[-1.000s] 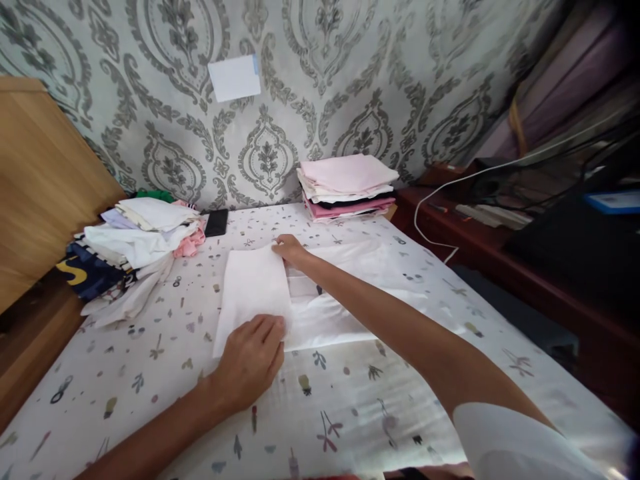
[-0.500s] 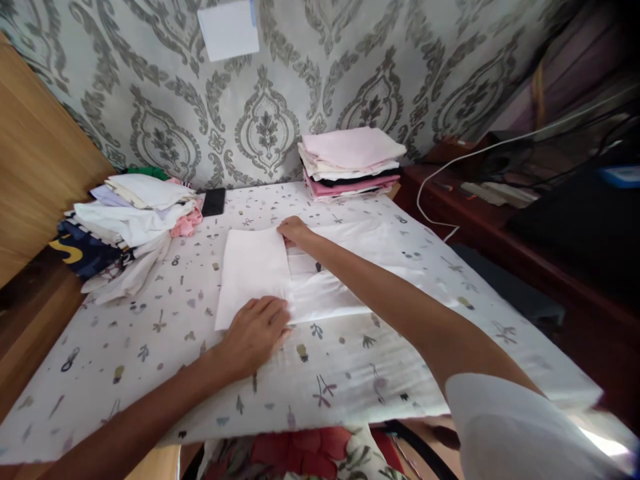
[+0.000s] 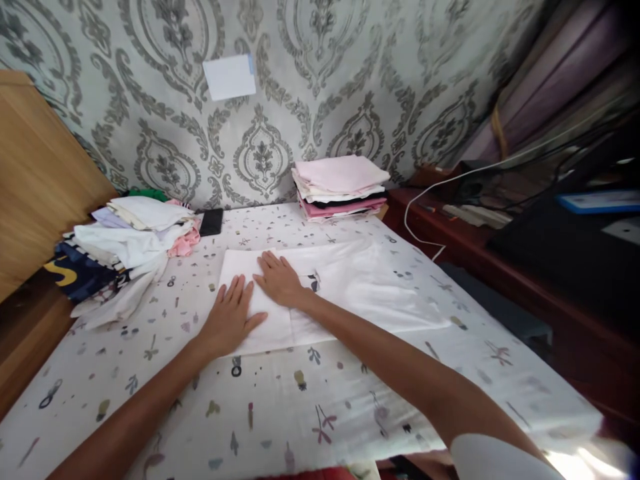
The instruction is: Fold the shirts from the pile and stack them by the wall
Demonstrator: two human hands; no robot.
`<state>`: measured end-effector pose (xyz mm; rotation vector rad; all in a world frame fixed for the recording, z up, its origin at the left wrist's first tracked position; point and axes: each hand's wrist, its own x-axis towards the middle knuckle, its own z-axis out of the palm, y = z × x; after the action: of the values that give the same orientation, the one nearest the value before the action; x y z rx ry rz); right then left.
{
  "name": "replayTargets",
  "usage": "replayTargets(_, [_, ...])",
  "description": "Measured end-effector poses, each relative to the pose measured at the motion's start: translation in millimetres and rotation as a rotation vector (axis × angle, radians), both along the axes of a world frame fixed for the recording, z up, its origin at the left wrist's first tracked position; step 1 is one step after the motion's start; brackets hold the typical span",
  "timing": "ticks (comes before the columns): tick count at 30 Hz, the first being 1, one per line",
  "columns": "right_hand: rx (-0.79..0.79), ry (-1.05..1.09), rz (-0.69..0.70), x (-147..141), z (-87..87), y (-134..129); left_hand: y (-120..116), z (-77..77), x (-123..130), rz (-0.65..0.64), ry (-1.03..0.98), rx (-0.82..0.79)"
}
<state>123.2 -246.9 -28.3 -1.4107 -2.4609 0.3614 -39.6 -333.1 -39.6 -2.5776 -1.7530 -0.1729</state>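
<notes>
The left hand (image 3: pixel 227 320) and right hand (image 3: pixel 279 280) lie flat, fingers spread, gripping nothing, at the nine-o'clock end of the white garment (image 3: pixel 360 283), six o'clock from the clothes stack (image 3: pixel 343 187). Uneven pressure could skew that doubled layer; dragging could crease the rippled part toward three o'clock.

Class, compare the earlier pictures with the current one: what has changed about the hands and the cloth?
The right hand has let go of the far corner of the fold in the white garment and come nearer the person; the left hand has moved left and away from the person. Both now lie flat on the folded part. The folded stack and clothes pile stayed put.
</notes>
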Motion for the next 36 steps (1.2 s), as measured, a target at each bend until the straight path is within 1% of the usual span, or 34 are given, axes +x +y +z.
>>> replayTargets(1, [-0.013, 0.002, -0.005, 0.5, -3.0, 0.1, 0.3, -3.8, -1.0, 0.003, -0.010, -0.025])
replayTargets(3, [-0.027, 0.016, -0.002, 2.6, -4.6, 1.3, 0.9, -4.6, -3.1, -0.005, -0.042, -0.056])
replayTargets(6, [-0.048, 0.036, 0.001, 4.8, -2.0, 2.4, 9.2, 7.6, -7.7, 0.000, -0.115, -0.051])
replayTargets(8, [-0.061, 0.036, -0.027, 4.6, -1.0, 2.3, 22.0, 17.8, -11.8, 0.017, -0.163, 0.007])
replayTargets(10, [-0.076, 0.024, -0.070, 3.5, -1.3, 1.8, 37.6, 23.2, -16.3, 0.046, -0.175, 0.025])
replayTargets(12, [-0.092, 0.011, -0.104, 2.3, -2.2, 1.4, 51.3, 21.7, -20.5, 0.091, -0.162, -0.054])
replayTargets(14, [-0.093, 0.013, -0.118, 1.7, -2.4, 1.2, 59.7, 15.1, -23.6, 0.130, -0.166, -0.139])
replayTargets(15, [-0.093, 0.015, -0.119, 1.6, -2.0, 1.3, 61.5, 11.5, -24.8, 0.140, -0.191, -0.154])
replayTargets(17, [-0.099, 0.018, -0.112, 1.8, 0.2, 1.7, 61.0, 6.8, -26.4, 0.154, -0.314, -0.111])
replayTargets(18, [-0.111, 0.020, -0.105, 2.3, 1.9, 1.9, 59.0, 6.5, -27.3, 0.170, -0.418, -0.076])
replayTargets(20, [-0.157, 0.045, -0.101, 4.8, 6.4, 2.3, 52.5, 10.8, -29.9, 0.242, -0.690, -0.042])
replayTargets(21, [-0.184, 0.077, -0.107, 7.1, 8.9, 2.3, 48.4, 14.9, -31.9, 0.308, -0.844, -0.050])
replayTargets(22, [-0.201, 0.128, -0.116, 10.3, 11.5, 2.1, 43.8, 19.9, -34.6, 0.391, -0.996, -0.078])
replayTargets(24, [-0.202, 0.280, -0.144, 19.5, 16.2, 1.5, 34.2, 31.0, -41.1, 0.550, -1.266, -0.187])
replayTargets(25, [-0.196, 0.380, -0.165, 25.1, 18.0, 1.3, 29.5, 36.5, -44.5, 0.591, -1.369, -0.269])
replayTargets(26, [-0.199, 0.492, -0.192, 30.6, 19.3, 1.2, 25.1, 41.6, -47.3, 0.596, -1.441, -0.372])
replayTargets(28, [-0.260, 0.743, -0.270, 39.5, 19.8, 1.8, 17.8, 49.9, -49.6, 0.538, -1.498, -0.590])
replayTargets(29, [-0.322, 0.872, -0.312, 41.8, 18.8, 2.3, 15.0, 53.1, -48.5, 0.516, -1.495, -0.670])
replayTargets(30, [-0.390, 0.989, -0.347, 42.1, 17.1, 2.7, 12.9, 55.6, -45.8, 0.512, -1.487, -0.711])
replayTargets(31, [-0.454, 1.081, -0.372, 40.5, 14.7, 2.9, 11.6, 57.7, -41.9, 0.520, -1.484, -0.717])
replayTargets(33, [-0.533, 1.177, -0.394, 32.8, 8.5, 2.3, 10.6, 60.6, -31.9, 0.545, -1.500, -0.679])
replayTargets(36, [-0.525, 1.182, -0.415, 18.2, -0.3, -0.6, 11.7, 62.9, -18.4, 0.533, -1.525, -0.670])
